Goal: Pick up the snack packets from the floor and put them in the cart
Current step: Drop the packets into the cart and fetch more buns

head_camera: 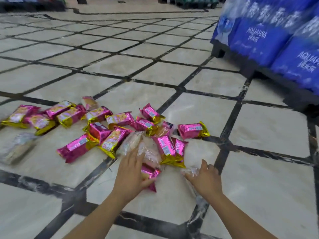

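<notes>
Several pink-and-gold snack packets [119, 119] lie scattered on the tiled floor, mixed with a few clear-wrapped bread packets [131, 143]. My left hand [130, 173] reaches in with straight fingers and rests on a pink packet [152, 186] and the edge of a clear packet [150, 155]. To the right, my right hand [206, 180] grips the near end of a large clear-wrapped pale bread packet [198, 151], thumb raised and fingers curled. No cart is in view.
A stack of blue bottled-water packs [269, 42] on a dark pallet [248, 69] stands at the right. Another blurred clear packet [16, 147] lies at the far left. More goods on pallets [191, 1] stand far back. Beige floor tiles [172, 73] stretch ahead.
</notes>
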Motion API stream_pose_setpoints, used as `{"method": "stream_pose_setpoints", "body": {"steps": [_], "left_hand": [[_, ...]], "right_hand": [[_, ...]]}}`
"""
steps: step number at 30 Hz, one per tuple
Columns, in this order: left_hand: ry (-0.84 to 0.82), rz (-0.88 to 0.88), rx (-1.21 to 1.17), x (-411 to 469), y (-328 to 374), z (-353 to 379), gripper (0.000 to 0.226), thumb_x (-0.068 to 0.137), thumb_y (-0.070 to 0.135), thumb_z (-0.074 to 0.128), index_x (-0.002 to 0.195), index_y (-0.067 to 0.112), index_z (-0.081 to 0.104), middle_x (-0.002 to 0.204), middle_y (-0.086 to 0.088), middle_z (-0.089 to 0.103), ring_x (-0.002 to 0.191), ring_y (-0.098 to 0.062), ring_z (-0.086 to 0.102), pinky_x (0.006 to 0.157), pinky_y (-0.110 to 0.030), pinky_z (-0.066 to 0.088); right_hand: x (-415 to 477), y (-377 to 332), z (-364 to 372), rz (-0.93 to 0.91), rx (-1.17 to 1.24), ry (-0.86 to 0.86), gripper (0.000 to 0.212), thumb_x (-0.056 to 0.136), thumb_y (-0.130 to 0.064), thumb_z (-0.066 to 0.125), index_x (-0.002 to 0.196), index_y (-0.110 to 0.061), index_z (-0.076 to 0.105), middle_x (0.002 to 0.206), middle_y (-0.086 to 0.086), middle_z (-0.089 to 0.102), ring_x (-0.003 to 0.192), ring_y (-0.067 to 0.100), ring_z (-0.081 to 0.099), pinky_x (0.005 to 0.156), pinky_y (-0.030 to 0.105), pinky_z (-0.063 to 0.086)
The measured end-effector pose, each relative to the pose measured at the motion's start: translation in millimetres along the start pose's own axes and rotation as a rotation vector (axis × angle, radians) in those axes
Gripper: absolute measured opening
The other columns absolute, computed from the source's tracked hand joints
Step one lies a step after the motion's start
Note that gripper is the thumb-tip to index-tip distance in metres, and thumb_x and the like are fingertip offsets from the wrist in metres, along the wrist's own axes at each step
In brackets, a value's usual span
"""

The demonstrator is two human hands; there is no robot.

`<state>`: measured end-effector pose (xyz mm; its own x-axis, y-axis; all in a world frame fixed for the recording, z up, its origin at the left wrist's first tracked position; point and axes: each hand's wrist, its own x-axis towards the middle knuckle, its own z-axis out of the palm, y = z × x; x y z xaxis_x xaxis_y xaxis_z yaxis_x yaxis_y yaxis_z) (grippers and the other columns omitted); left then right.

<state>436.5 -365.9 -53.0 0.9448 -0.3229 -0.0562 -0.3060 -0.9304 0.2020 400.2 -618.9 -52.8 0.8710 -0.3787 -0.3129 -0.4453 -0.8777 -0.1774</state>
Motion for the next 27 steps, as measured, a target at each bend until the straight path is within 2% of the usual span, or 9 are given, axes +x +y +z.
{"method": "stream_pose_setpoints", "body": {"steps": [4, 7, 10, 12, 15, 18, 20, 23, 27], "left_hand": [[-0.013, 0.169, 0.137, 12.0, -32.6, 28.6, 0.104, 0.067, 0.090, 0.032, 0.136, 0.014, 0.040, 0.140, -0.019, 0.052, 0.131, -0.041, 0.048, 0.102, -0.057, 0.043], [-0.040, 0.080, 0.136, 16.4, -38.9, 28.7, 0.116, 0.067, 0.094, 0.025, 0.143, 0.008, 0.043, 0.145, -0.020, 0.047, 0.133, -0.042, 0.043, 0.105, -0.058, 0.040], [-0.063, 0.107, 0.170, 18.1, -41.5, 42.5, 0.119, 0.069, 0.095, 0.018, 0.145, 0.007, 0.041, 0.149, -0.019, 0.042, 0.138, -0.041, 0.038, 0.105, -0.058, 0.038], [-0.054, 0.180, 0.239, 17.2, -43.5, 51.5, 0.112, 0.067, 0.091, 0.037, 0.143, 0.010, 0.045, 0.145, -0.020, 0.047, 0.136, -0.042, 0.041, 0.102, -0.056, 0.041], [-0.066, 0.167, 0.336, 16.1, -42.0, 51.5, 0.108, 0.041, 0.079, 0.077, 0.124, 0.010, 0.065, 0.118, -0.021, 0.065, 0.118, -0.043, 0.057, 0.097, -0.052, 0.047], [-0.059, 0.126, 0.377, 7.2, -34.8, 43.3, 0.089, 0.042, 0.080, 0.076, 0.098, 0.011, 0.071, 0.090, -0.014, 0.066, 0.092, -0.034, 0.062, 0.090, -0.047, 0.049], [-0.141, 0.050, 0.396, -1.8, -29.1, 36.6, 0.082, 0.061, 0.082, 0.063, 0.108, 0.016, 0.060, 0.102, -0.008, 0.060, 0.099, -0.027, 0.057, 0.091, -0.038, 0.043], [-0.248, -0.083, 0.273, -13.8, -25.2, 29.0, 0.076, 0.073, 0.079, 0.056, 0.116, 0.017, 0.046, 0.112, -0.002, 0.053, 0.104, -0.020, 0.054, 0.083, -0.031, 0.043], [-0.196, -0.331, -0.221, -18.3, -12.3, -7.4, 0.069, 0.073, 0.079, 0.057, 0.102, 0.018, 0.044, 0.084, 0.002, 0.058, 0.077, -0.018, 0.059, 0.061, -0.029, 0.045]], "right_hand": [[15.0, 24.7, 31.0, -0.008, -0.003, -0.003, 0.103, 0.073, -0.085, 0.046, 0.144, -0.013, 0.030, 0.133, 0.013, 0.051, 0.122, 0.032, 0.050, 0.096, 0.039, 0.044], [17.0, 36.6, 30.1, 0.034, 0.067, -0.029, 0.099, 0.070, -0.085, 0.052, 0.136, -0.014, 0.038, 0.132, 0.013, 0.052, 0.122, 0.032, 0.049, 0.092, 0.040, 0.044], [17.7, 38.4, 37.3, -0.022, 0.087, -0.065, 0.088, 0.063, -0.086, 0.056, 0.115, -0.016, 0.047, 0.115, 0.009, 0.059, 0.109, 0.031, 0.055, 0.081, 0.037, 0.047], [19.9, 40.0, 42.3, -0.040, 0.081, -0.098, 0.078, 0.066, -0.083, 0.058, 0.104, -0.016, 0.048, 0.107, 0.009, 0.060, 0.104, 0.031, 0.055, 0.074, 0.036, 0.044], [23.5, 36.8, 41.0, -0.020, 0.142, -0.129, 0.065, 0.071, -0.073, 0.064, 0.096, -0.015, 0.048, 0.100, 0.007, 0.060, 0.099, 0.029, 0.056, 0.070, 0.034, 0.043], [16.3, 34.5, 41.9, 0.028, 0.226, -0.145, 0.058, 0.075, -0.062, 0.070, 0.096, -0.014, 0.047, 0.096, 0.004, 0.056, 0.096, 0.026, 0.057, 0.067, 0.032, 0.041], [9.2, 37.7, 45.5, 0.052, 0.255, -0.151, 0.057, 0.075, -0.059, 0.072, 0.098, -0.013, 0.048, 0.095, 0.004, 0.056, 0.094, 0.025, 0.058, 0.068, 0.031, 0.042], [3.3, 42.5, 44.5, 0.071, 0.298, -0.173, 0.055, 0.073, -0.060, 0.073, 0.097, -0.012, 0.057, 0.092, 0.005, 0.063, 0.087, 0.022, 0.062, 0.068, 0.032, 0.049], [-4.1, 33.9, 8.5, 0.092, 0.382, -0.099, 0.054, 0.076, -0.056, 0.073, 0.093, -0.008, 0.056, 0.076, 0.005, 0.057, 0.074, 0.021, 0.059, 0.053, 0.029, 0.037]]}}
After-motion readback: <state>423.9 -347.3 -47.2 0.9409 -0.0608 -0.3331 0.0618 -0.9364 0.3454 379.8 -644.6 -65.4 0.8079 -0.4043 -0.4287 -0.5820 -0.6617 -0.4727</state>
